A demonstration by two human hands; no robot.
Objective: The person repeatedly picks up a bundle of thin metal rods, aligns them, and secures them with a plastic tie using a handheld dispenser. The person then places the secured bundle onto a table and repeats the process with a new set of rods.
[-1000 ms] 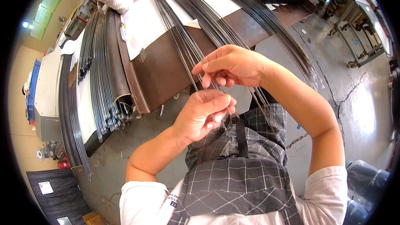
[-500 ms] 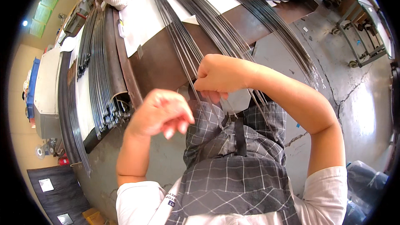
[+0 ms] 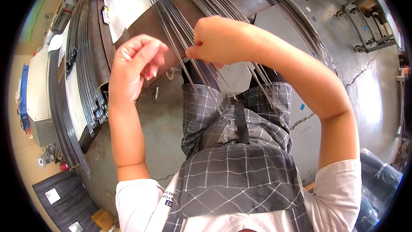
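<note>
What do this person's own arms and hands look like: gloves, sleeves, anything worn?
Both hands, left hand and right hand, are bare, without gloves. Forearms are uncovered; short white sleeves end above the elbows. No watch or rings show. A grey checked apron covers the front.

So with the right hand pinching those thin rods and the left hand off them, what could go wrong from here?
1. The right hand pinches only a few thin metal rods; the long free ends near the apron may spring or slip loose.
2. The left hand hangs open beside the rods, so nothing steadies them.
3. The rod ends point at the person's waist, so they could poke or snag the apron.
</note>
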